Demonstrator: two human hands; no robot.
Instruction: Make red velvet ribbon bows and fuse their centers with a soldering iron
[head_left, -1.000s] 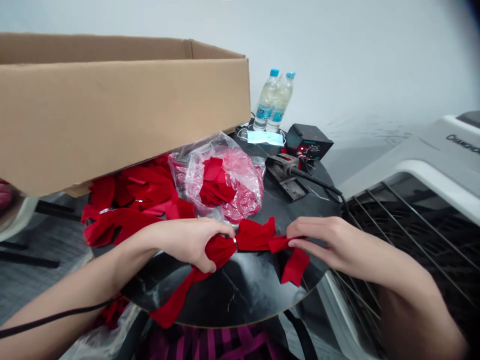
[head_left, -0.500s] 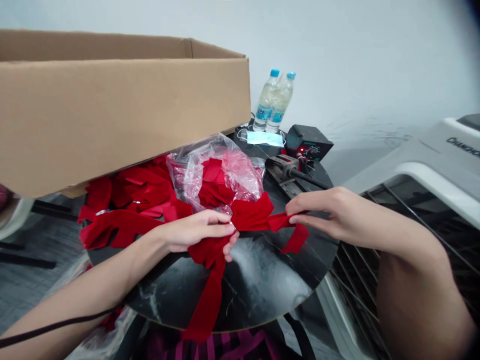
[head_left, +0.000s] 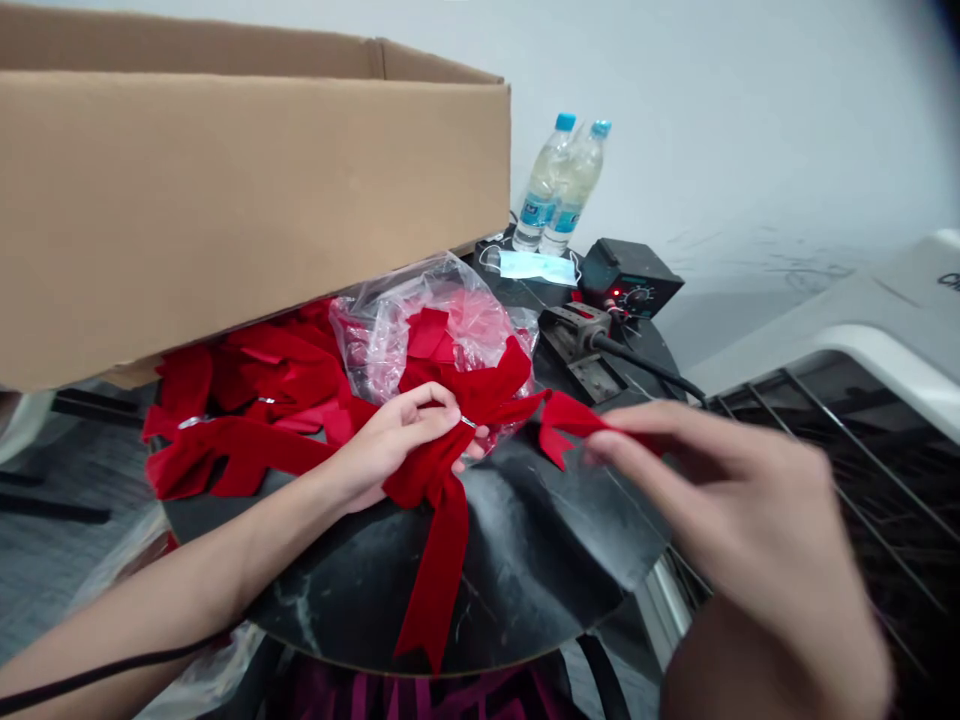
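Note:
A red velvet ribbon bow [head_left: 495, 385] is held above the round black marbled table [head_left: 525, 560]. My left hand [head_left: 409, 435] pinches it at its middle, beside a thin silvery tie. One notched tail hangs down over the table's near edge. My right hand [head_left: 720, 490], blurred by motion, has thumb and forefinger closed on another strip of the bow at the right. Behind the bow, a clear plastic bag [head_left: 375, 330] with red fabric pieces in it lies on the table. More red bows [head_left: 262, 370] are heaped at the left, some with silvery ties.
A large cardboard box [head_left: 255, 190] overhangs the table's back left. Two water bottles [head_left: 547, 190], a blue face mask [head_left: 537, 266], a black control box with a red light [head_left: 630, 278] and a corded tool on a stand [head_left: 577, 340] are at the back right. A white-framed rack [head_left: 847, 345] stands at right.
My right hand has moved right and nearer to me, drawing the ribbon strip out. My left hand has risen slightly with the bow, and the view has shifted a little.

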